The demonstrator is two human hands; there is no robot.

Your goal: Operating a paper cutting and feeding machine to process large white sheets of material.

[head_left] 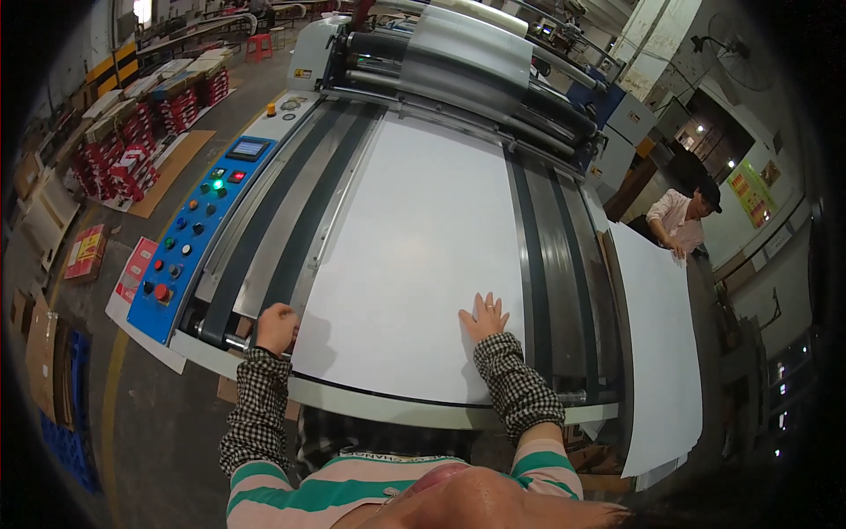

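A large white sheet [414, 247] lies flat on the feed table of a big laminating machine [458, 62]. My left hand [276, 328] is curled at the sheet's near left corner, fingers bent against its edge. My right hand [485, 317] lies flat on the sheet near its front right part, fingers spread and pressing down. Both forearms wear checked sleeve covers. Dark conveyor belts [256, 238] run along both sides of the sheet toward the rollers at the back.
A blue control panel [189, 238] with coloured buttons and a small screen runs along the machine's left side. A stack of white sheets [656, 353] stands at the right, where another person [683, 216] bends over it. Stacked red boxes [132, 132] line the floor at left.
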